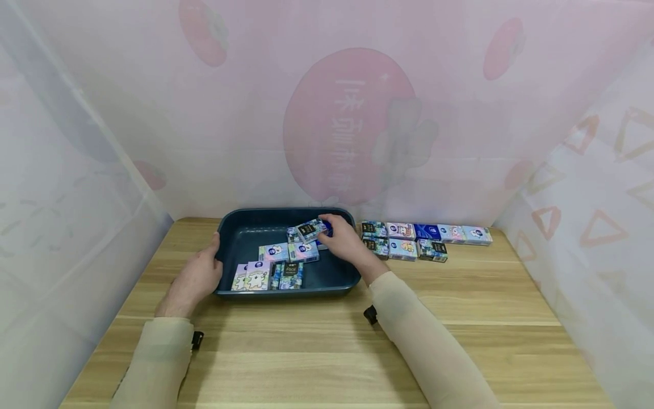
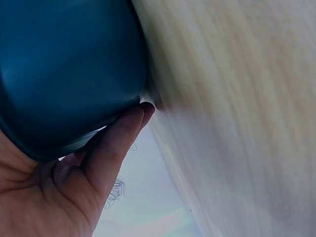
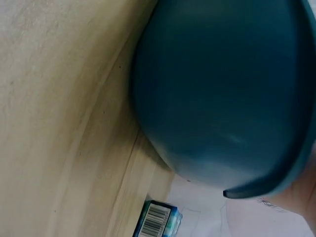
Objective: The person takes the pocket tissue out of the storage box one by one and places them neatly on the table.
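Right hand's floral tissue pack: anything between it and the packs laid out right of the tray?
Yes, the tray's right wall: the right hand holds the floral tissue pack over the tray, and the laid-out tissue packs sit beyond it. No other obstacle shows.

The packet (image 1: 310,229) I held wore a mottled blue-green print with a black panel; the tray (image 1: 331,277) was dark teal, the cartoon packets (image 1: 258,278) pastel, my sleeves (image 1: 426,343) cream, the table (image 1: 286,358) streaked tan, the backdrop (image 1: 245,130) pale pink.
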A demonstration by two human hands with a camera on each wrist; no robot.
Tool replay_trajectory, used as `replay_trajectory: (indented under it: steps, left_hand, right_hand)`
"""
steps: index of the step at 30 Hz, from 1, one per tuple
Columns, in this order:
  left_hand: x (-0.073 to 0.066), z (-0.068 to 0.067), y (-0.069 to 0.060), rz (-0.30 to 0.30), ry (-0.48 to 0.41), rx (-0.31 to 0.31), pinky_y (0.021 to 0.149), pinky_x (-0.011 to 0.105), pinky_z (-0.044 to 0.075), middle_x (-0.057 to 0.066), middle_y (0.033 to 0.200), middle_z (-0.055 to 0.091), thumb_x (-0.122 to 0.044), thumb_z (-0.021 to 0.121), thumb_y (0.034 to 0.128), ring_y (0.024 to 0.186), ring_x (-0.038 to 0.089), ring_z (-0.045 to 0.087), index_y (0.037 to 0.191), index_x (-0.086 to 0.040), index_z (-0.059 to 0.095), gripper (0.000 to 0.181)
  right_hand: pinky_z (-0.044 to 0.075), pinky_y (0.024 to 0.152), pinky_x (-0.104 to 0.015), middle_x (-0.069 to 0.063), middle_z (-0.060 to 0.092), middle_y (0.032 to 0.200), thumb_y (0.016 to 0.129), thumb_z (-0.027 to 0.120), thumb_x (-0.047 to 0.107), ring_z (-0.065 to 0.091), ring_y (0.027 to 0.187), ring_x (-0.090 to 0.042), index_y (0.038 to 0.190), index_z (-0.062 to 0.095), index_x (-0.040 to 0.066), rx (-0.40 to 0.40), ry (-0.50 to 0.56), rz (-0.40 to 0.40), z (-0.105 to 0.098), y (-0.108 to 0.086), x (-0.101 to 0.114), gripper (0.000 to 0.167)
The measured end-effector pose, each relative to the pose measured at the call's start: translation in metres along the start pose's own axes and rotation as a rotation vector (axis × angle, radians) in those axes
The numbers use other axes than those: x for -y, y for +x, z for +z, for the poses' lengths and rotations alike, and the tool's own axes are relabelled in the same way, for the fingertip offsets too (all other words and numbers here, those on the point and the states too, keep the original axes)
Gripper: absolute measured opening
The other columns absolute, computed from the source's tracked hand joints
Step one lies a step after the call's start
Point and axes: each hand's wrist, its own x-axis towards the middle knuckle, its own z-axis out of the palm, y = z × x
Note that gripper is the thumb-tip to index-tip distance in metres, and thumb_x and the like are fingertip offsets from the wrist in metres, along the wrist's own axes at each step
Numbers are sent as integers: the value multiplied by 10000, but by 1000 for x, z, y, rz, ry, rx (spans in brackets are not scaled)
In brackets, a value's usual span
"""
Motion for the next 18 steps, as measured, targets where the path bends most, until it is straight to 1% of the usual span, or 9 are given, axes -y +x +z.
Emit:
replay_trajectory:
  steps: [2,4,5,6,8,12,13,16,18]
  left_hand:
    - [0,0,0,-3,1,0,603,378,460,152,894,572,-67,454,1168,611,204,519,1847,71,96,780]
    - [0,0,0,-4,2,0,600,378,460,141,876,558,-70,452,1168,606,203,519,1849,66,98,780]
    - [0,0,0,-5,1,1,599,379,461,137,868,551,-71,453,1168,604,203,518,1850,64,97,782]
    - [0,0,0,-7,-1,2,597,380,463,134,865,547,-73,454,1170,602,203,518,1852,60,94,783]
    - [0,0,0,-11,-2,3,595,380,464,136,872,546,-74,457,1172,601,202,516,1853,57,92,783]
    - [0,0,0,-13,-3,0,596,381,466,180,928,588,-74,462,1172,605,206,517,1853,56,101,781]
    - [0,0,0,-12,-1,-1,597,381,465,188,936,592,-73,462,1171,606,207,516,1852,57,104,780]
    - [1,0,0,-7,0,-5,599,380,464,189,940,596,-73,465,1169,609,207,515,1850,62,113,778]
    - [1,0,1,-9,-1,-1,599,379,464,169,910,573,-73,464,1169,608,207,515,1850,61,106,782]
  right_hand:
    - [469,1356,-630,-172,381,1903,1171,692,338,462,1725,-408,1792,503,188,9,-19,-10,9,16,-18,666]
    - [472,1356,-624,-131,349,1924,1157,704,410,439,1745,-386,1787,514,260,14,-36,-32,18,30,-38,675]
    - [456,1368,-633,-123,329,1934,1152,713,413,419,1759,-384,1788,512,274,24,-30,-32,19,34,-40,682]
    - [436,1382,-640,-134,315,1939,1155,712,390,400,1769,-391,1791,509,252,33,-28,-25,17,30,-32,682]
    - [437,1387,-626,-118,301,1947,1158,714,396,388,1779,-374,1794,508,258,49,-33,-17,18,32,-32,683]
    - [422,1402,-612,-113,272,1960,1162,718,347,369,1791,-369,1801,497,214,69,-31,23,15,27,-19,689]
    - [428,1399,-607,-95,269,1963,1157,725,359,368,1792,-359,1801,499,229,68,-29,23,18,32,-24,694]
    - [439,1389,-614,-106,257,1966,1157,726,330,370,1789,-371,1803,491,201,75,-33,19,17,31,-19,700]
    - [444,1383,-618,-121,250,1967,1162,713,317,370,1788,-381,1807,482,184,82,-42,12,17,31,-17,698]
